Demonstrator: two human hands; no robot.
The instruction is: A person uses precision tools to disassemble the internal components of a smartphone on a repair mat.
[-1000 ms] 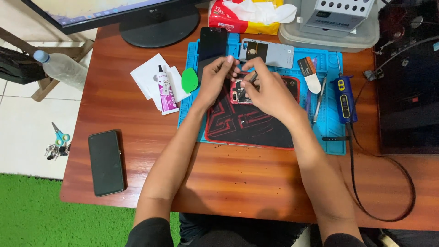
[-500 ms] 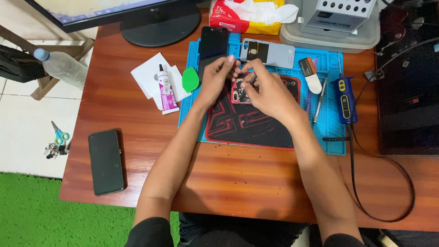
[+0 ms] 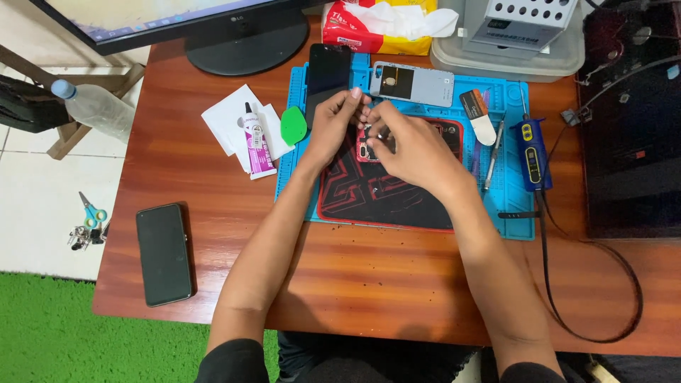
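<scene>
The opened phone [image 3: 369, 145] lies on the black-and-red pad [image 3: 376, 195], long axis running away from the person; the left hand [image 3: 333, 128] pinches its upper left corner; the right hand [image 3: 411, 145] covers its middle, fingertips pressed together just beside the left's.

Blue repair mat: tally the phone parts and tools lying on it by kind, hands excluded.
Detached black phone screen: 1
Silver back cover: 1
Opened phone: 1
Green pry pick: 1
Blue handheld tool: 1
White spatula: 1
Total: 6
</scene>
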